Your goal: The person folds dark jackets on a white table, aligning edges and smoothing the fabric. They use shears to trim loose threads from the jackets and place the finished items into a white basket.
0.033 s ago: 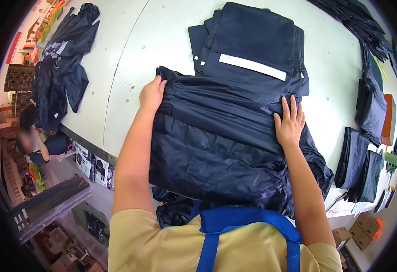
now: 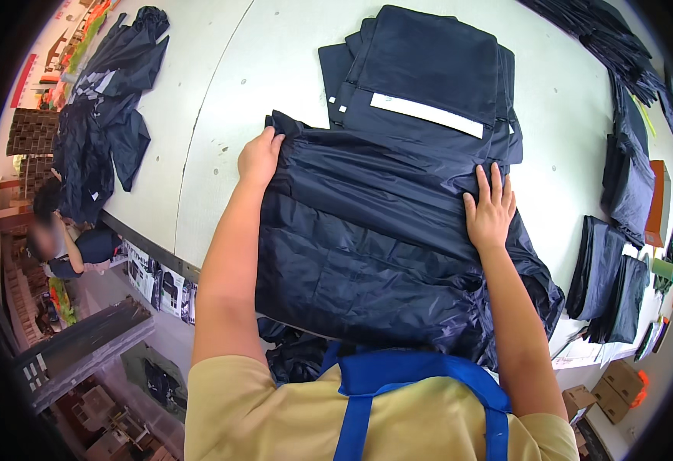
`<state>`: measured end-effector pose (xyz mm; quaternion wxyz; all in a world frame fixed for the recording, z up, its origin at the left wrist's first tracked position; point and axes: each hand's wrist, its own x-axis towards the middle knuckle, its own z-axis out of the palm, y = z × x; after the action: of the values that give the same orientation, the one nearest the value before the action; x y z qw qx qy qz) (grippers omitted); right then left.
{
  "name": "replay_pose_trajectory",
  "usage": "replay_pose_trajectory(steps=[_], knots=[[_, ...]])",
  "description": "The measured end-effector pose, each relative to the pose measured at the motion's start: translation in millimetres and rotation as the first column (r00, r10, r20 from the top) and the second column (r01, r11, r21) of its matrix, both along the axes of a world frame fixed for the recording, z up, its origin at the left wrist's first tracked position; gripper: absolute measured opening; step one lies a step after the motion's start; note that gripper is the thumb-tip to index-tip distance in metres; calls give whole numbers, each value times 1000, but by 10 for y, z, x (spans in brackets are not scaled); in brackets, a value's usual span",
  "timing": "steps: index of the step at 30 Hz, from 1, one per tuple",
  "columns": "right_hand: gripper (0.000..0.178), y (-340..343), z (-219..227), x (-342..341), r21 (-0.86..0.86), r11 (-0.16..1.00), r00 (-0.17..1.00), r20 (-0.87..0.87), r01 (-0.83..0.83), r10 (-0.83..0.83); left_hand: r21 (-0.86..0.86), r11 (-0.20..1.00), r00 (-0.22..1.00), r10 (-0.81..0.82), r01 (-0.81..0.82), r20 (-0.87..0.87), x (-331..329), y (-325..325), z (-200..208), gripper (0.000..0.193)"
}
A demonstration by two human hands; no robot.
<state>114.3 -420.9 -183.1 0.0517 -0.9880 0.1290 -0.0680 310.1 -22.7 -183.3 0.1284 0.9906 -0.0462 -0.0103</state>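
A shiny black garment (image 2: 375, 223) lies spread and creased across the table in front of me, its left edge gathered as if elasticated. At its far left corner my left hand (image 2: 260, 157) pinches that gathered edge between thumb and fingers. My right hand (image 2: 492, 211) lies flat on the garment's right side, fingers stretched out and holding nothing. Just beyond, a stack of folded black cloth pieces (image 2: 432, 61) carries a white strip (image 2: 427, 115) across its front. The garment's far edge meets the stack, and its near side hangs toward my body.
Black garments (image 2: 110, 115) lie heaped at the table's left. Folded black pieces (image 2: 598, 269) and more dark cloth (image 2: 628, 177) line the right side, beside an orange-brown box (image 2: 657, 203). Another person (image 2: 75, 238) sits beyond the left table edge. Cardboard boxes (image 2: 621, 388) stand low at right.
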Motion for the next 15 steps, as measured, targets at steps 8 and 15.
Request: replay_pose_trajectory(steps=[8, 15], knots=[[47, -601, 355, 509, 410, 907, 992, -119, 94, -49, 295, 901, 944, -272, 317, -184, 421, -374, 464, 47], [34, -462, 1036, 523, 394, 919, 915, -372, 3, 156, 485, 826, 913, -81, 286, -400, 404, -337, 866, 23]])
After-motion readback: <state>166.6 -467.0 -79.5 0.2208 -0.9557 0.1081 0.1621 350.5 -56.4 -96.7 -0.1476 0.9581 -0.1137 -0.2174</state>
